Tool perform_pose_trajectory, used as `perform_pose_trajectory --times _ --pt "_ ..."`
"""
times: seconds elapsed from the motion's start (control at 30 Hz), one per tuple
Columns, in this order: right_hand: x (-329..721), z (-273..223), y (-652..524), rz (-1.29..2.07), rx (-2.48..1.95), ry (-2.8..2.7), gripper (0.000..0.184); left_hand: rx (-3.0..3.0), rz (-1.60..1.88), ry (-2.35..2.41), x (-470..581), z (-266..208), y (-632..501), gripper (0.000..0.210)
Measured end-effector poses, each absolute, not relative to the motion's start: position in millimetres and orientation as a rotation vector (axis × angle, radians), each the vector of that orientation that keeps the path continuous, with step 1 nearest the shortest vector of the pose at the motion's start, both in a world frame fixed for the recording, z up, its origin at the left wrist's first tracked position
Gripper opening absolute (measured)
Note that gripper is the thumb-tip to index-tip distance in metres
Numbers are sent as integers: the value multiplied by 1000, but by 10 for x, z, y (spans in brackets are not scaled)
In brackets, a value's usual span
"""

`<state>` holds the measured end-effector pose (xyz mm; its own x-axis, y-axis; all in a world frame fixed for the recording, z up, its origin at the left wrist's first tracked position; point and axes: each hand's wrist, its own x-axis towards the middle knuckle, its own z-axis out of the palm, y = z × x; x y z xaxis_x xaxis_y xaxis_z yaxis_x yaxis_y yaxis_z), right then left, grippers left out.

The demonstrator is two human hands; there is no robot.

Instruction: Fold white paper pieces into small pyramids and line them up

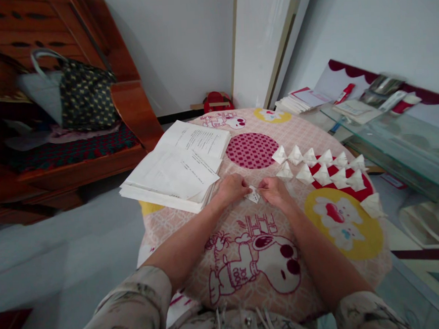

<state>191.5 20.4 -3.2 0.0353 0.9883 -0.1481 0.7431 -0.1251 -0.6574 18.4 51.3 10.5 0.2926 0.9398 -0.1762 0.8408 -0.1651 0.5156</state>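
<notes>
Between my two hands is a small folded paper (pixel 253 195), white with some dark print, close to the tabletop. My left hand (pixel 234 187) pinches its left side, fingers closed. On its right side my right hand (pixel 276 193) has thumb and fingers pressed together at the edge. Several white folded paper pieces (pixel 321 176) with pointed tops stand in two rows to the right of my hands, and one more folded piece (pixel 372 205) sits nearer the right table edge. Left of my hands lies a thick open stack of printed sheets (pixel 168 175).
A patterned cloth (pixel 196 265) covers the round table. At the right, a glass shelf (pixel 400 143) comes close to the table edge, with papers (pixel 303 100) and a red marker-like item (pixel 344 93) behind. A wooden bench (pixel 130 110) with a dark patterned bag (pixel 87 95) stands left.
</notes>
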Motion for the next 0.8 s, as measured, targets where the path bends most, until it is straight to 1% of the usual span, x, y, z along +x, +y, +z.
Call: perform_pose_trajectory --times 0.1,0.17,0.27,0.37,0.53,0.63,0.8 --pt "1955 -70 197 923 -1874 -1699 9 2008 286 1549 163 116 509 14" --pt "2004 -81 185 1049 -1816 -1646 1 1966 335 1484 131 101 501 13" --pt "2094 -70 157 1264 -1685 -1590 14 1864 455 1333 66 50 498 14" --pt "2149 -39 124 1374 -1566 -1520 22 1737 606 1172 17 -8 512 16" --pt "2119 33 67 1311 -1417 -1414 34 1472 800 939 7 -42 512 24" --pt "2086 86 42 1239 -1384 -1416 34 1427 857 876 5 -33 487 29" --pt "2068 134 12 1190 -1391 -1431 29 1440 886 801 -1 -45 465 30"
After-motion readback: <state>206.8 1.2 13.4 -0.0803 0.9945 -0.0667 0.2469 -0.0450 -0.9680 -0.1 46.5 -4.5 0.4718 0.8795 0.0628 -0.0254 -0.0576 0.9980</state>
